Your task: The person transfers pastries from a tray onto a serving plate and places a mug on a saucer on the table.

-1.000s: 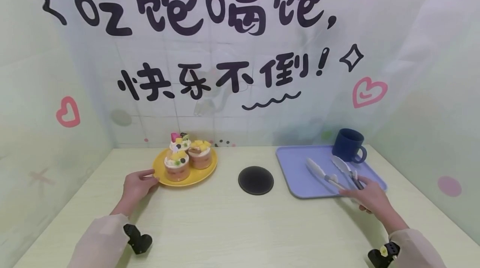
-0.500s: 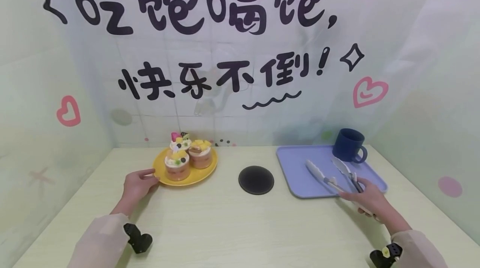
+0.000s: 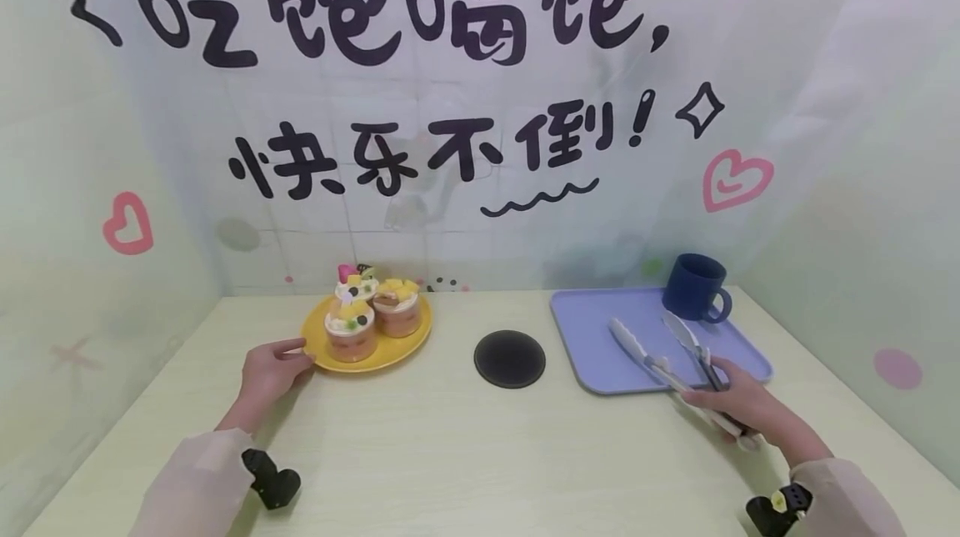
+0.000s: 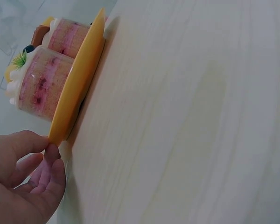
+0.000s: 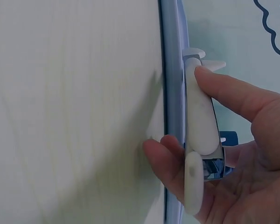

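Note:
At the left of the head view, my left hand [image 3: 266, 378] pinches the near-left rim of a yellow plate [image 3: 401, 347]. The thumb lies over the rim and the fingertips under it, as the left wrist view shows. On the plate stand three cake cups [image 3: 351, 337], topped with cream and fruit. My right hand [image 3: 753, 408] holds a pair of tongs [image 3: 636, 343] with white handles [image 5: 203, 116]; the thumb presses one handle and the fingers curl behind. The arms of the tongs are spread, their tips over a lavender tray [image 3: 585, 358].
A dark blue mug [image 3: 693, 287] stands at the tray's back right corner. Between plate and tray lies a round black coaster [image 3: 510, 359] on the pale wooden table [image 3: 450, 454]. A printed curtain [image 3: 450, 245] rises behind the table.
My right hand has shifted slightly right and back along the tongs, so more of the handle end shows near the palm. The left hand and plate keep their places.

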A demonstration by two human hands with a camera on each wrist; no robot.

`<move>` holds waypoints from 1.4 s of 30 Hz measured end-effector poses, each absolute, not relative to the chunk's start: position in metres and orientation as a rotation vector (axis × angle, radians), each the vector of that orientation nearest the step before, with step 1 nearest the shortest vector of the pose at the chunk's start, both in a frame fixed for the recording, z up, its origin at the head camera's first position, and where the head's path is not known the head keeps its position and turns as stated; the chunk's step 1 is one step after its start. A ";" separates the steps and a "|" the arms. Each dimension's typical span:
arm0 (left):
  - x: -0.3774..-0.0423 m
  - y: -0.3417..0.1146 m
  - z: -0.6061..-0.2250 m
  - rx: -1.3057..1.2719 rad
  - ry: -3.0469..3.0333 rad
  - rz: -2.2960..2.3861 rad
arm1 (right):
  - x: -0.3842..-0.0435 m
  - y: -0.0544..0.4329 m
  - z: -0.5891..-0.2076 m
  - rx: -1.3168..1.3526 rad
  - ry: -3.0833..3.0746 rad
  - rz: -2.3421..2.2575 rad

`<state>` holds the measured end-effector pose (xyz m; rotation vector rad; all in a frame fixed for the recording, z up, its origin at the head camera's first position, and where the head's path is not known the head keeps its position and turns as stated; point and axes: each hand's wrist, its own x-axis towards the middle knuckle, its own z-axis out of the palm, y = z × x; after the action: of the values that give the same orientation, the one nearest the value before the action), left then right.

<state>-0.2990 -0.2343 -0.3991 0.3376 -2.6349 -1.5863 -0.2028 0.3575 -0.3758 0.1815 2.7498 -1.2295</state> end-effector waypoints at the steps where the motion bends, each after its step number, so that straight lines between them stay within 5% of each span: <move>1: -0.299 -0.234 -0.399 0.338 -2.631 -1.586 | -0.204 0.358 -0.375 0.155 2.772 -1.193; 42: -0.301 -0.234 -0.397 0.385 -2.693 -1.575 | -0.248 0.418 -0.317 0.009 2.789 -1.118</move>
<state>-0.3015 -0.2338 -0.3969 0.3854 -2.6933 -1.5751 -0.2476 0.4178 -0.3172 0.0094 2.7890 -1.1182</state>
